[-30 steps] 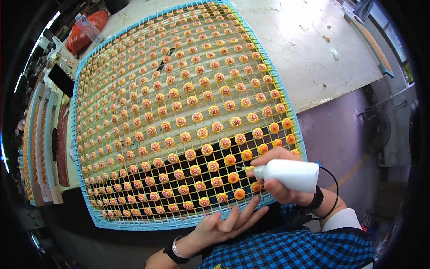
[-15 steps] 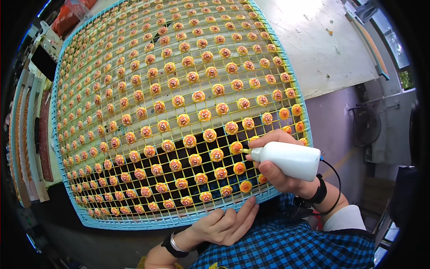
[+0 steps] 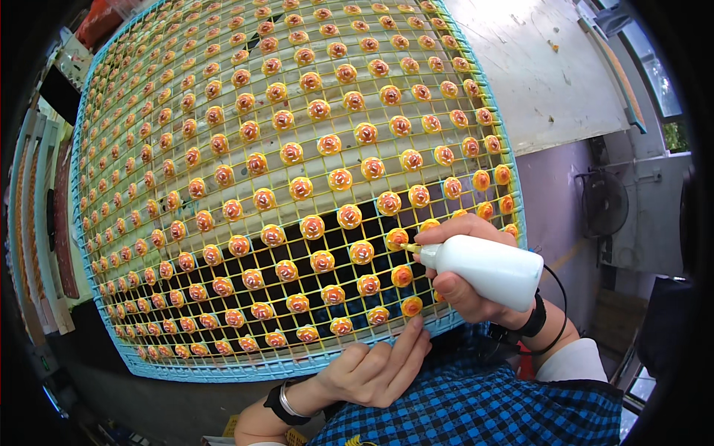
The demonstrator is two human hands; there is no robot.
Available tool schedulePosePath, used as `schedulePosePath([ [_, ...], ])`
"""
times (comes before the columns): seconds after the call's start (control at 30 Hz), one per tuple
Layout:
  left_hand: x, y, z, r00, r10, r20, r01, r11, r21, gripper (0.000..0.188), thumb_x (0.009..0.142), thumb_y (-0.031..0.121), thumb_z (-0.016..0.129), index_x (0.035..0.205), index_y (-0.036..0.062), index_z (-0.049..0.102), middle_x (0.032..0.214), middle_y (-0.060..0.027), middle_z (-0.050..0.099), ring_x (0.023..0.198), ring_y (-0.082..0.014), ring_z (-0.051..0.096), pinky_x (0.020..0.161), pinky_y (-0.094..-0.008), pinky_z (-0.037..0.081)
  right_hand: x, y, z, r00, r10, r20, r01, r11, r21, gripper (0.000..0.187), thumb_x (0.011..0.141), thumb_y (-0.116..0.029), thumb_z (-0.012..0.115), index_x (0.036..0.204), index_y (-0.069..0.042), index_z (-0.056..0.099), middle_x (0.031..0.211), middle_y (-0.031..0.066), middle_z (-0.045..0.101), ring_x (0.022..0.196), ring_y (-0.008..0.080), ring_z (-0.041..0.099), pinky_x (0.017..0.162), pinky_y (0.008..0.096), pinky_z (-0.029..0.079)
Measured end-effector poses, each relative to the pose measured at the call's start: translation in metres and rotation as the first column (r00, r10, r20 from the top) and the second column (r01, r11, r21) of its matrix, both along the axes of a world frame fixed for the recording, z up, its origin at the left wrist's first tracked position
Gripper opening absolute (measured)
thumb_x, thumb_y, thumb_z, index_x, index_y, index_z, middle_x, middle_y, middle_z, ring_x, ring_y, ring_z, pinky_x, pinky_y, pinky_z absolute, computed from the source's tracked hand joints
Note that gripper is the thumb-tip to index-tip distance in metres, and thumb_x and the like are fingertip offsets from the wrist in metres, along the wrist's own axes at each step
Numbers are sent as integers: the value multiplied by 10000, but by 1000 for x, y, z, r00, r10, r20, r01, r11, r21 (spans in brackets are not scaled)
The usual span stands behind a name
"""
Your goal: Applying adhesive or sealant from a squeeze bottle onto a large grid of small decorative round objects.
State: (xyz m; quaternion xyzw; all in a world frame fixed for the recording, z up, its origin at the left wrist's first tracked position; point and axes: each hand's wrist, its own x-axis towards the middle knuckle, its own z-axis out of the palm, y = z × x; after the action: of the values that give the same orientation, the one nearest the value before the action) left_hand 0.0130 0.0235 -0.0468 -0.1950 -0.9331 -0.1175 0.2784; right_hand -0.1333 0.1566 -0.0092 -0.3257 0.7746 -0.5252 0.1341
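Ahead of the right hand (image 3: pixel 472 303) and to its left spreads a yellow wire grid (image 3: pixel 253 178) in a blue rim (image 3: pixel 297 368), carrying rows of orange-and-yellow rosettes (image 3: pixel 349 216). The hand covers part of the grid's near right corner and overlaps a few rosettes. Beyond the grid lies a pale tabletop (image 3: pixel 554 97); farther right of the hand stands a dark fan (image 3: pixel 604 201), and a black cable (image 3: pixel 563 297) loops by the wrist. The right hand is wrapped round a white squeeze bottle (image 3: pixel 491 271), thumb and forefinger near its neck. The bottle lies aslant, its long axis running leftward and slightly away, nozzle (image 3: pixel 410 246) at a rosette (image 3: pixel 398 238) just left of the fingers. The left hand (image 3: pixel 379 372), half curled, has fingertips at the near rim; whether it grips anything, I cannot tell.
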Motion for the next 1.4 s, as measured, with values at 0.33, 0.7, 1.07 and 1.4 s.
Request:
schedulePosePath([
  [0.33, 1, -1, 1, 1000, -5, 10, 6, 1000, -6, 192, 791, 297, 690, 920, 159, 726, 1025, 40, 693, 651, -66, 337, 528, -189, 272, -2, 0, -1, 997, 41, -72, -41, 999, -4, 258, 801, -246, 704, 922, -25, 650, 829, 86, 653, 651, 183, 647, 557, 264, 508],
  [0.7, 1, 0, 2, 1000, 5, 8, -5, 1000, 9, 176, 785, 280, 696, 904, 155, 727, 1011, 47, 696, 640, -63, 340, 531, -190, 276, 1, 7, 5, 994, 0, 113, 1, 1000, -7, 297, 790, -247, 713, 946, -6, 636, 809, 107, 641, 649, 194, 645, 562, 263, 499],
  [1.07, 1, 0, 4, 1000, 5, 19, -5, 1000, 2, 166, 786, 273, 693, 898, 155, 728, 996, 45, 698, 648, -69, 351, 540, -198, 279, -3, 1, 1, 996, 55, -76, -59, 997, -52, 220, 788, -199, 708, 883, -9, 649, 801, 96, 643, 613, 179, 636, 530, 256, 497],
  [1.4, 0, 1, 4, 1000, 11, 8, -11, 1000, 17, 165, 776, 265, 700, 890, 150, 728, 983, 40, 700, 651, -73, 368, 540, -198, 285, -4, 4, -1, 991, 40, -125, -46, 998, -44, 209, 789, -172, 706, 904, -12, 637, 768, 85, 627, 607, 183, 629, 522, 261, 484],
])
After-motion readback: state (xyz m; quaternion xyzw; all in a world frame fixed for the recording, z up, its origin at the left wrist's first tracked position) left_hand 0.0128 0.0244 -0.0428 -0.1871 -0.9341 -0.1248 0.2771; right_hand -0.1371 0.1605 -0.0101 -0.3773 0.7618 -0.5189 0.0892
